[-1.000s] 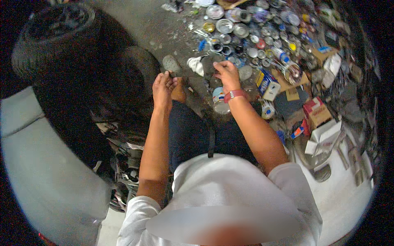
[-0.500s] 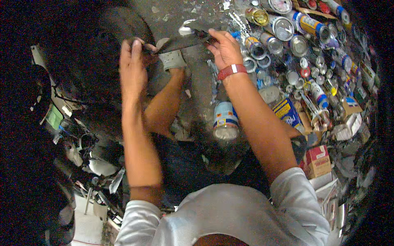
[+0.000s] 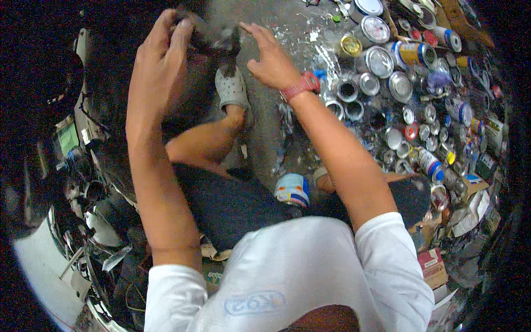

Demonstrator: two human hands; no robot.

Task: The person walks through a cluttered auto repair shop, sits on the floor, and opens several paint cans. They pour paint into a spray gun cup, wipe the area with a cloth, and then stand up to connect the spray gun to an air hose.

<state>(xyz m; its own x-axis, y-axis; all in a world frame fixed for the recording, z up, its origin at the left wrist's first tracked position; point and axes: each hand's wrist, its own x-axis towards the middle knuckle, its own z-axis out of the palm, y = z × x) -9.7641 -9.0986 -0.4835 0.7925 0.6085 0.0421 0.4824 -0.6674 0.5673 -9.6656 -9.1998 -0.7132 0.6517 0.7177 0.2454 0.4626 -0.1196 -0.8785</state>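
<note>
Labels 1st: the can (image 3: 292,190) just off ctr toward 4-5 o'clock, by your knees, has a white/blue/orange label w/ print too small to read. Your shirt (image 3: 301,249), 6 o'clock, has a blue oval print. Cans (image 3: 379,62) crowd 1-3 o'clock, blue & yellow labels among them, writing n/a. The red/beige carton (image 3: 432,268) at 4 o'clock is printed too, not legible.

Hard to see: the dark piece (image 3: 225,44) betw. your hands, 11-12 o'clock, is blurred; exact shape unclear. Your L hand (image 3: 160,61), 11 o'clock, is half closed, fingers bent toward thumb; can't tell if it grips the piece. Your R hand (image 3: 274,63), 12 o'clock, is spread, thumb apart, fingertips close to the piece; contact unclear. L shoe (image 3: 231,88), approx. 11 o'clock, is partly covered.

Surface: grey floor (image 3: 260,124) w/ white specks. Room's dim; pale panel (image 3: 50,276) at 8 o'clock, cut off by the dark rim.
</note>
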